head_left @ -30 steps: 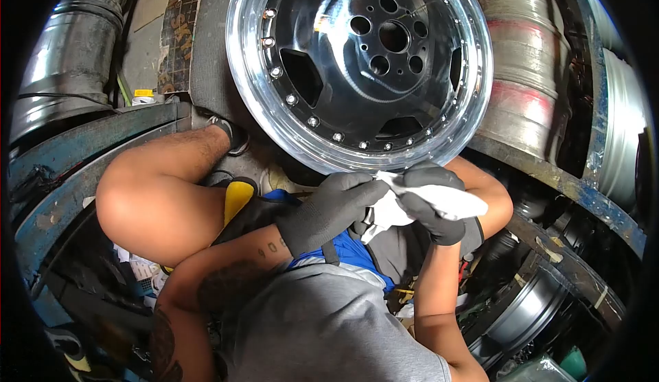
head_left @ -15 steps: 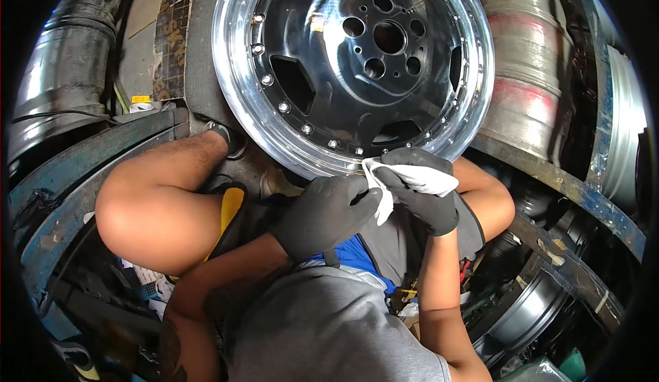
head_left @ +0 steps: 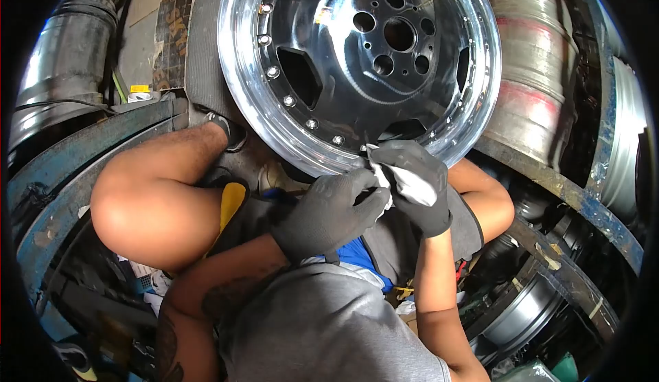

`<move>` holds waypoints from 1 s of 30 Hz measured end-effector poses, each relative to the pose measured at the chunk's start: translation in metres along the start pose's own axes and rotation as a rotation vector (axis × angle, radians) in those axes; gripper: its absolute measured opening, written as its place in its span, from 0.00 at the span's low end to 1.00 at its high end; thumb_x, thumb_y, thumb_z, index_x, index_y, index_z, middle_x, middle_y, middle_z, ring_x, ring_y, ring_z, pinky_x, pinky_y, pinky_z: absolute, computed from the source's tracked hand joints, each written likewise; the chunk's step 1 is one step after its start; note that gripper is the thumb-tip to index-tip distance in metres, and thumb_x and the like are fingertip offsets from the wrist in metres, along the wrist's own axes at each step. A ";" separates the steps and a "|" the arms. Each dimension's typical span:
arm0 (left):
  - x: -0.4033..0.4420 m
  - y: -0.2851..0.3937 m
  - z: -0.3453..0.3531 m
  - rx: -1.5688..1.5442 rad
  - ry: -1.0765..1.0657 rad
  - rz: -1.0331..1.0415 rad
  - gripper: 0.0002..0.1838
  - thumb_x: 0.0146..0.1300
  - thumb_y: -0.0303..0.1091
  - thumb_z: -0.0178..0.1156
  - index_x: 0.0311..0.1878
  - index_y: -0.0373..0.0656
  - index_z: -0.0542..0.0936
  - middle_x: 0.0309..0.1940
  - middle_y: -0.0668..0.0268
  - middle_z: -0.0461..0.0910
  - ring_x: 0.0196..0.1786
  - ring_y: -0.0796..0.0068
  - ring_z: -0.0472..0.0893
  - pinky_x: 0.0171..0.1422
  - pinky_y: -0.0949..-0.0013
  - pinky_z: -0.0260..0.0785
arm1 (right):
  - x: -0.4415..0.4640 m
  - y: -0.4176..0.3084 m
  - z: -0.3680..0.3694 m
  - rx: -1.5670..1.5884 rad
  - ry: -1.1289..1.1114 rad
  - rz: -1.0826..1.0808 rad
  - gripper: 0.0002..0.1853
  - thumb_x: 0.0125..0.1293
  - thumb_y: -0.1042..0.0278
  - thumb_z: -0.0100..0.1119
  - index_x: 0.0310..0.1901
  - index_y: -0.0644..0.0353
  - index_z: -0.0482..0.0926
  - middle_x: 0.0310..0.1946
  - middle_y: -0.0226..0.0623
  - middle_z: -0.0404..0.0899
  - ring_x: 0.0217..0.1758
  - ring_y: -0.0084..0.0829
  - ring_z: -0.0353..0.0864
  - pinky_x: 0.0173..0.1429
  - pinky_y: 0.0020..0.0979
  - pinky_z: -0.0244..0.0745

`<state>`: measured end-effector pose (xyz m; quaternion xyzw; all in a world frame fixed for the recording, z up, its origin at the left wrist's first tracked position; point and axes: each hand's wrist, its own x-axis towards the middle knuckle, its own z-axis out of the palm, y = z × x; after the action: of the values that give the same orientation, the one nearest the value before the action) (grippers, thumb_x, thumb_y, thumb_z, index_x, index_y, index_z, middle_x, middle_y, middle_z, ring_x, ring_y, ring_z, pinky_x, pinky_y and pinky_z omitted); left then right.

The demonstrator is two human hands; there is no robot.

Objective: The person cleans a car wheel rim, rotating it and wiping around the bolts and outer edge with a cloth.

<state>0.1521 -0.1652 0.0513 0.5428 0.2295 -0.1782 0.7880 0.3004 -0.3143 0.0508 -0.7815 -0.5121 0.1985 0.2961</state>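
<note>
The top of the polished wheel was cut off by the frame, and your gloved hands covered part of its lower lip. Your right hand was curled closed around the white cloth, so most of its fingertips and the folds inside your grasp were hidden. One bunch of cloth showed beneath those fingers, and a thin end poked out ahead of them, by the wheel's near edge; whether it touched the metal could not be made out. Your left hand was partly open, thumb and forefinger bent toward each other with a small dark gap between. Their tips met the cloth where it hung between both hands, but you couldn't tell whether they pinched it; the other left fingers were out of sight. The cloth lay just below the row of bolts along the wheel's lip.
</note>
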 end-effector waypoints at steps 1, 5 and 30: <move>0.001 -0.002 0.001 -0.007 0.004 0.007 0.17 0.77 0.42 0.62 0.47 0.35 0.86 0.38 0.50 0.88 0.42 0.55 0.90 0.51 0.54 0.79 | 0.001 0.002 0.000 0.019 0.002 -0.025 0.24 0.51 0.72 0.78 0.53 0.54 0.90 0.47 0.40 0.90 0.52 0.46 0.91 0.54 0.41 0.86; 0.001 -0.003 0.000 -0.010 0.001 -0.007 0.17 0.78 0.43 0.61 0.47 0.36 0.86 0.37 0.53 0.89 0.40 0.60 0.90 0.51 0.57 0.80 | 0.003 0.000 -0.002 0.027 -0.039 0.029 0.23 0.53 0.72 0.78 0.54 0.55 0.89 0.48 0.40 0.91 0.51 0.44 0.91 0.53 0.40 0.86; 0.004 -0.027 0.012 0.275 -0.014 0.305 0.12 0.77 0.37 0.59 0.52 0.39 0.83 0.39 0.55 0.86 0.41 0.61 0.89 0.51 0.58 0.80 | 0.089 0.040 -0.031 0.230 -0.649 -0.239 0.15 0.53 0.72 0.71 0.44 0.57 0.89 0.39 0.40 0.85 0.46 0.48 0.86 0.52 0.43 0.81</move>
<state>0.1431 -0.1858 0.0322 0.6726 0.1127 -0.0900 0.7258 0.3820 -0.2525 0.0466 -0.5739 -0.6415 0.4565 0.2251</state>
